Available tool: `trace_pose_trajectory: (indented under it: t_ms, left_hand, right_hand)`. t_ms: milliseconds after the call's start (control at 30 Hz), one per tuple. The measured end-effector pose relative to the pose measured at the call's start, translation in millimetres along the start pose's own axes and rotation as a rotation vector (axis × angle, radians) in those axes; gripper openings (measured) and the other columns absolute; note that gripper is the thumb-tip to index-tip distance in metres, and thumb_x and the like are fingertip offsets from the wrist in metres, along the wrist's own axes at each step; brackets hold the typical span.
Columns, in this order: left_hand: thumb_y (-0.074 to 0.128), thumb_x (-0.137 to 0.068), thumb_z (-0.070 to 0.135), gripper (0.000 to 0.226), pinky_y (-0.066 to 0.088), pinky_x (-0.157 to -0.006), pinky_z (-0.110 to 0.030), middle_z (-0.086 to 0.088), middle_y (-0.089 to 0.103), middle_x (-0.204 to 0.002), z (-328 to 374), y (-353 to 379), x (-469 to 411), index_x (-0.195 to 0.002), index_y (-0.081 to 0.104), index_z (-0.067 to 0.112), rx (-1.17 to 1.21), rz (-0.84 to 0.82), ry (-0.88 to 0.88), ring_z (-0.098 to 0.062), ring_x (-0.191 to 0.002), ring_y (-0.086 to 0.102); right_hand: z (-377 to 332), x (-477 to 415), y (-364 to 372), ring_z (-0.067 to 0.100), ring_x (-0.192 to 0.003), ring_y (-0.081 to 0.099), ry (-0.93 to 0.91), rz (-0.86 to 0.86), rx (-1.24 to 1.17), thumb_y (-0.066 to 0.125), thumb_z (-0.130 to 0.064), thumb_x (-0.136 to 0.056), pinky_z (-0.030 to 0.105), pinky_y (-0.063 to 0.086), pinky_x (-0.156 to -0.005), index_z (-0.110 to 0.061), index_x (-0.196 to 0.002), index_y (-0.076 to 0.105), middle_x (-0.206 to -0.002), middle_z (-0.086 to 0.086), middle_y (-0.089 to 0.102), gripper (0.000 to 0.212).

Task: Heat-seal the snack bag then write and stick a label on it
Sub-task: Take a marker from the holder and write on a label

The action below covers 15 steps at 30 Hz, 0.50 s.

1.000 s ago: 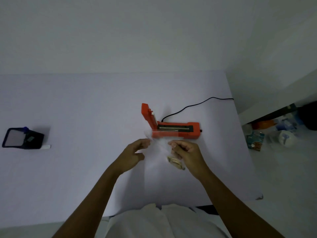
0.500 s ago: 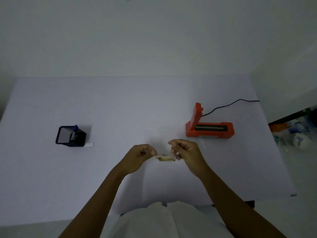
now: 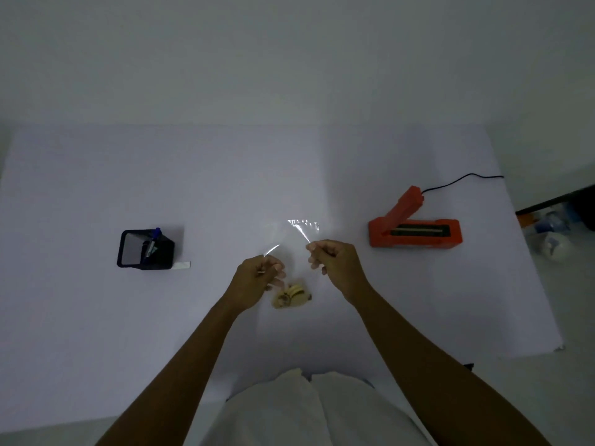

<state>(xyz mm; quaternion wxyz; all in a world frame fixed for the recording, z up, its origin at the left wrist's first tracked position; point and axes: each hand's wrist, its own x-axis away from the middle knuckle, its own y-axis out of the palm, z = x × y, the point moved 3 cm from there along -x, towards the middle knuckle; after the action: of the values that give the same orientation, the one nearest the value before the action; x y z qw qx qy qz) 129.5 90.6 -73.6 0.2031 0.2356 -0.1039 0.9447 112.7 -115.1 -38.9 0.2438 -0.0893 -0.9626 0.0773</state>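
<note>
The clear snack bag (image 3: 296, 252) is held over the surface (image 3: 225, 188) at frame centre. Its sides are pinched in the grip of the left hand (image 3: 257, 278) and the right hand (image 3: 335, 262). The sealer (image 3: 415, 231) is seen open at right. Whether a seal was made cannot be told. The label (image 3: 183, 265) and pen (image 3: 154, 239), at left, appear untouched.

I get a dim, bluish feed, darker toward the corners. Glare streaks the clear bag (image 3: 299, 233) just beyond the right hand (image 3: 335, 262). Soft shadow lies on the table (image 3: 96, 317) nearer me than the left hand (image 3: 257, 278). The table's edges bow well outside both hands.
</note>
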Motion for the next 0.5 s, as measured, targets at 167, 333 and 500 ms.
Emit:
trace_pose_trajectory:
  t_ms: [167, 333, 500]
  left_hand:
    - [0.061, -0.094, 0.011, 0.010, 0.047, -0.060, -0.008, -0.002, 0.073, -0.081, 3, -4, -33, -0.089, 0.070, 0.010, -0.110, 0.111, 0.034, -0.001, -0.066, 0.068]
    - [0.064, -0.092, 0.012, 0.010, 0.052, -0.069, -0.019, -0.002, 0.072, -0.078, -7, -9, -66, -0.085, 0.070, 0.016, -0.231, 0.162, -0.011, -0.011, -0.068, 0.068]
    - [0.069, -0.089, 0.021, 0.008, 0.050, -0.069, -0.025, -0.003, 0.069, -0.078, -12, -14, -85, -0.086, 0.071, 0.013, -0.286, 0.241, -0.079, -0.019, -0.073, 0.066]
  right_hand:
    - [4, -39, 1, 0.007, -0.069, 0.068, 0.029, 0.043, 0.025, 0.065, -0.017, -0.093, 0.018, 0.050, -0.058, -0.005, -0.098, 0.075, -0.085, 0.008, 0.075, 0.016]
    - [28, -71, 2, 0.010, -0.076, 0.066, 0.075, 0.032, 0.067, 0.066, -0.012, -0.092, 0.010, 0.048, -0.064, -0.003, -0.104, 0.074, -0.095, 0.011, 0.075, 0.017]
    - [54, -92, 9, 0.015, -0.078, 0.066, 0.146, 0.017, 0.119, 0.068, -0.012, -0.090, 0.014, 0.045, -0.064, -0.005, -0.099, 0.075, -0.087, 0.005, 0.072, 0.013]
